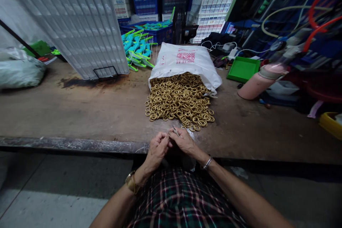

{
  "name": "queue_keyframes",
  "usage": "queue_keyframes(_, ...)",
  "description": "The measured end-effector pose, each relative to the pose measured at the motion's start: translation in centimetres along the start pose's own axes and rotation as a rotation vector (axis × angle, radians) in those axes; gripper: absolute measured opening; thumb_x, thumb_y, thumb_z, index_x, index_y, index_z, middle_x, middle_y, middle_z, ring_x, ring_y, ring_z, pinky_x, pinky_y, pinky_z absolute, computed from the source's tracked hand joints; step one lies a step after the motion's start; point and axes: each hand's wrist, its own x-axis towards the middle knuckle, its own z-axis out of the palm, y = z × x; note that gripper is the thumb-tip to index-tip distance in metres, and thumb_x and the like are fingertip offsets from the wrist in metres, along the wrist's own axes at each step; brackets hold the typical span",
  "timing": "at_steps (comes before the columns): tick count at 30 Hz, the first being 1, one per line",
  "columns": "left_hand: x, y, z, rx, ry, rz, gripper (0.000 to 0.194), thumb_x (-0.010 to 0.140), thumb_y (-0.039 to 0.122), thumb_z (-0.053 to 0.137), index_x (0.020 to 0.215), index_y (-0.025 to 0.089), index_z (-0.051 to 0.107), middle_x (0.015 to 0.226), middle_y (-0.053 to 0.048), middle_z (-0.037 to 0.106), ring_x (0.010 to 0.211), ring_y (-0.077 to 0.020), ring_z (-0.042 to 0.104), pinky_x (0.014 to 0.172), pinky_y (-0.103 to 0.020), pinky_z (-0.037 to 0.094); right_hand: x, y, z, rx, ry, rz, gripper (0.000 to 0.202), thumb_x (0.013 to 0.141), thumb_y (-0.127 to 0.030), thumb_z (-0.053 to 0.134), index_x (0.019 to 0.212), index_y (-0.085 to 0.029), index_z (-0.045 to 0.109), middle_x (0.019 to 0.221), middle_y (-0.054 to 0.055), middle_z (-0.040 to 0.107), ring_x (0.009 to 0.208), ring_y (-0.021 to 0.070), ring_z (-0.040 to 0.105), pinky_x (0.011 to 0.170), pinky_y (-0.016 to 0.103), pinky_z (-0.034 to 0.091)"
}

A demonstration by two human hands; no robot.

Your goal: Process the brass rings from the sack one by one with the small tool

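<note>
2 bare hands are meeting over the desk's [53, 107] near edge, around its middle. Left hand [158, 148]: grip looking narrow, thumb and fingertips bending together; cannot tell whether anything is sitting between them. Right hand [186, 142]: grip holding a thin, grey, pointed metal tool [175, 131], its tip protruding past the fingers towards the far edge.

Just beyond, a heap of brass-coloured round rings [177, 99] is spreading from the mouth of a white plastic sack with red print [184, 57]; the sack is lying on its side, its mouth facing the near edge. A few rings are lying close to the right hand.

Towards the far left corner, a tall, ribbed, whitish plastic panel [80, 21] is leaning. Towards the right edge, a pink cylindrical bottle [258, 82] is tilting beside a green rectangular plastic tray [243, 69].
</note>
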Motion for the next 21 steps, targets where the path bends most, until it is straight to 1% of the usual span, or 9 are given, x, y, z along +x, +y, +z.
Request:
queue_keyframes(3,-0.1,0.1,0.0,0.023,-0.009,0.025,0.03,0.075,0.045,0.056,0.071,0.016,0.05,0.056,0.004,0.049,0.041,-0.0042,0.031,0.04,-0.018,0.022,0.2,0.5,-0.2,-0.007,0.041,0.035,0.025,0.08,-0.03,0.039,0.062,-0.017,0.052,0.054,-0.004,0.049,0.053,0.0092,0.044,0.053,0.02,0.033)
queue_keyframes(6,-0.1,0.2,0.0,0.037,0.002,0.033,0.029,0.075,0.044,0.056,0.072,0.016,0.05,0.056,0.004,0.047,0.041,-0.0045,0.03,0.04,-0.018,0.022,-0.1,1.0,-0.5,-0.159,0.11,0.011,0.024,0.081,-0.029,0.038,0.066,-0.018,0.054,0.055,-0.003,0.05,0.053,0.0099,0.043,0.052,0.02,0.031)
queue_keyframes(7,-0.1,0.2,0.0,0.038,0.01,0.03,0.029,0.075,0.045,0.056,0.071,0.016,0.05,0.055,0.005,0.046,0.041,-0.0047,0.03,0.04,-0.018,0.021,-0.3,1.0,-0.7,-0.238,0.103,-0.019,0.024,0.081,-0.028,0.038,0.065,-0.018,0.053,0.056,-0.003,0.05,0.053,0.01,0.042,0.052,0.021,0.03)
queue_keyframes(9,0.0,0.0,0.0,0.041,0.022,0.024,0.029,0.074,0.045,0.057,0.071,0.016,0.05,0.054,0.005,0.046,0.042,-0.0048,0.03,0.04,-0.018,0.021,-0.8,0.9,-0.9,-0.39,0.038,-0.085,0.023,0.08,-0.025,0.038,0.065,-0.019,0.054,0.056,-0.002,0.05,0.053,0.0103,0.041,0.052,0.021,0.028)
queue_keyframes(12,0.2,-0.3,0.0,0.044,0.025,0.042,0.028,0.074,0.044,0.057,0.073,0.016,0.051,0.057,0.004,0.047,0.043,-0.005,0.032,0.042,-0.018,0.022,-1.4,0.5,-1.0,-0.56,-0.061,-0.15,0.018,0.074,-0.014,0.04,0.069,-0.019,0.056,0.059,-0.001,0.054,0.054,0.0107,0.042,0.053,0.021,0.026)
queue_keyframes(15,0.3,-0.5,0.1,0.061,0.026,0.063,0.025,0.075,0.041,0.057,0.075,0.016,0.052,0.058,0.003,0.049,0.045,-0.0055,0.034,0.044,-0.018,0.025,-1.7,0.2,-1.1,-0.671,-0.08,-0.151,0.021,0.069,-0.01,0.04,0.075,-0.019,0.058,0.064,0.0,0.058,0.056,0.0115,0.044,0.055,0.022,0.026)
queue_keyframes(21,0.3,-0.5,0.2,0.127,0.074,0.097,0.021,0.075,0.037,0.057,0.072,0.017,0.053,0.058,0.003,0.05,0.047,-0.0066,0.037,0.047,-0.019,0.028,-1.6,0.9,-0.9,-0.77,-0.097,-0.14,0.025,0.069,-0.011,0.039,0.084,-0.019,0.058,0.068,0.002,0.06,0.058,0.0129,0.046,0.056,0.024,0.024)
